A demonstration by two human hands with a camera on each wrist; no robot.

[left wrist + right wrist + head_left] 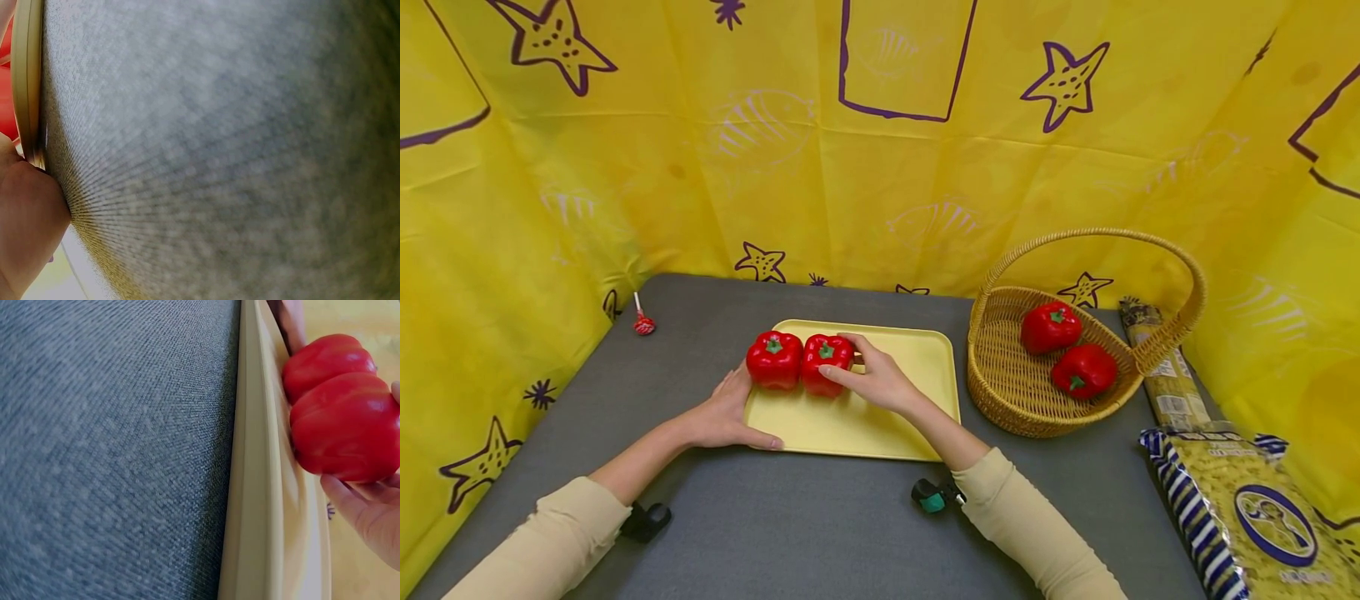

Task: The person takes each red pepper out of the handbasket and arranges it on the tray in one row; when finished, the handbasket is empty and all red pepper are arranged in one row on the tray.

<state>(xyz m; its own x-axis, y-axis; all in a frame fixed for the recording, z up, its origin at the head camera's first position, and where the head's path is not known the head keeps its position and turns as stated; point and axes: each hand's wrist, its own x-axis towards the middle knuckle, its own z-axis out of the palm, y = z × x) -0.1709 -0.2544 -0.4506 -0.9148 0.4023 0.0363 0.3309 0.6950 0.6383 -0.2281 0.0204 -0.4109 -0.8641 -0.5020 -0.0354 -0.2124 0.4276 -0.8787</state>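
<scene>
A pale yellow tray [917,358] lies on the grey table. Two glossy red bell peppers with green stems stand side by side on its left part: a left pepper [773,367] and a right pepper [820,377]. My right hand [882,379] holds the right pepper, thumb at its front and fingers around its right side. In the right wrist view, fingertips touch this near pepper [347,428], with the other pepper [325,362] behind it. My left hand [724,414] rests against the tray's front left corner, thumb stretched along the front rim; its other fingers are partly hidden.
To the right stands a wicker basket [1000,404] with a tall handle, holding two more red peppers [1051,327]. Beyond it lie a long package [1176,392] and a yellow bag [1247,500] with striped edges. A lollipop [643,323] lies at the back left. Yellow cloth [880,183] encloses the table.
</scene>
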